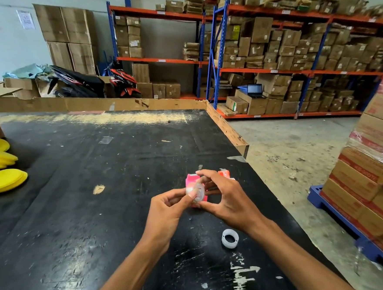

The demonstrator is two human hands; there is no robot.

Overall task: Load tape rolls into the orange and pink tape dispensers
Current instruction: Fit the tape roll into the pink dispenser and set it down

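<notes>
Carefully now: both hands' fingers (pixel 209 202) pinching clear tape roll (pixel 195 191) against pink dispenser (pixel 191 178); crooked seating could jam it, judging by tilt.

We see a scuffed, semi-glossy black table (pixel 100 219), glossy pink plastic dispenser (pixel 189 179), translucent white plastic roll (pixel 230 238), rough cardboard edging (pixel 92 103).

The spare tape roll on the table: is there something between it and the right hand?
Nothing visible blocks it. The spare tape roll lies alone on the black table, just beneath the right hand's wrist. Both hands are busy at the pink dispenser.
</notes>
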